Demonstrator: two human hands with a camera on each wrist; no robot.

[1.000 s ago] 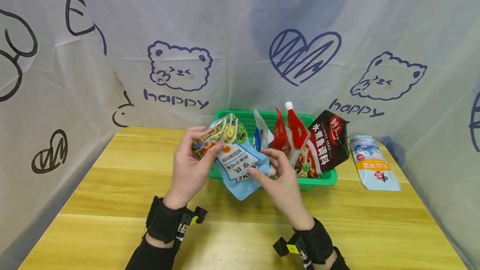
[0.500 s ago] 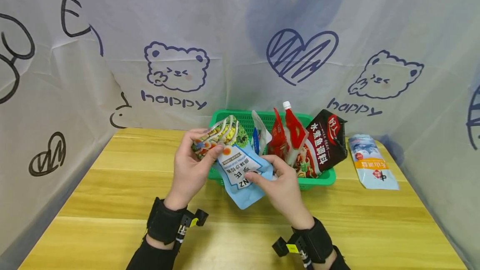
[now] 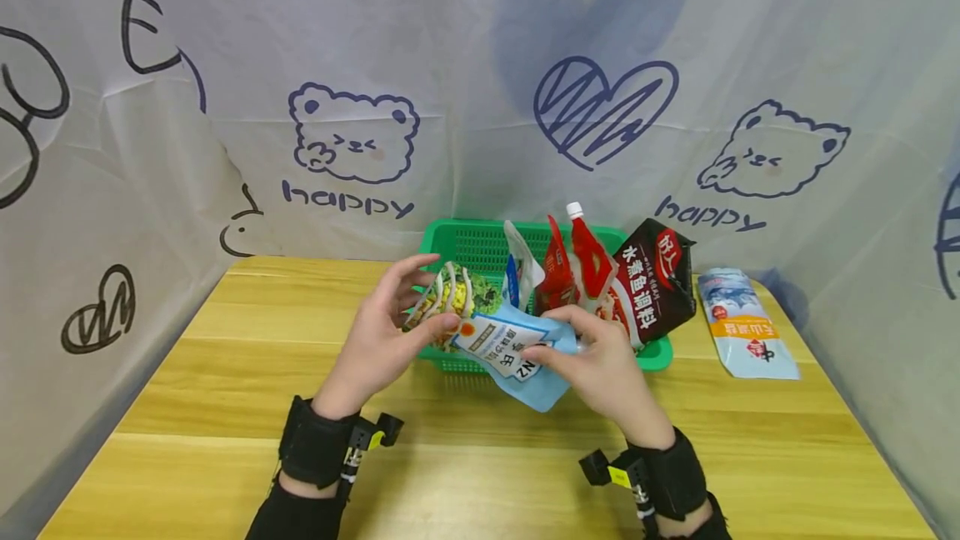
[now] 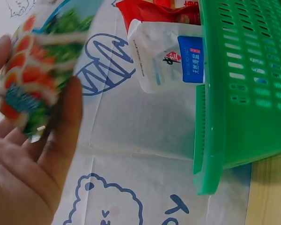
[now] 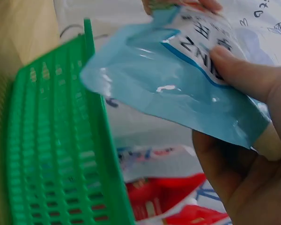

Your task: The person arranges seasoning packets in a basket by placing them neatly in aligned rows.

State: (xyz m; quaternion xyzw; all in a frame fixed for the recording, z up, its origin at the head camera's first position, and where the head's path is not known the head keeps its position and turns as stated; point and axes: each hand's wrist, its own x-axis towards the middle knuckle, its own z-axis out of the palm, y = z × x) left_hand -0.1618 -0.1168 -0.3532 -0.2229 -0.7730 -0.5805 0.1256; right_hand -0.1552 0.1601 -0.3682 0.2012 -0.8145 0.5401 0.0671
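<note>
now left hand (image 3: 382, 340) and right hand (image 3: 606, 367) grip the blue pouch (image 3: 497, 343), seemingly orienting it; next likely needs aiming at the basket (image 3: 480, 244)

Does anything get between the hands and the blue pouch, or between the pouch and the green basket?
No: the left hand and right hand grip the blue pouch directly. Nothing visible separates it from the near rim of the green basket; the white packet stands farther back.

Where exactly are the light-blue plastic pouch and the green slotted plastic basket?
Light-blue plastic pouch (image 3: 501, 345), head view: on its white label.
Green slotted plastic basket (image 4: 253, 129), left wrist view: on its side wall.
</note>
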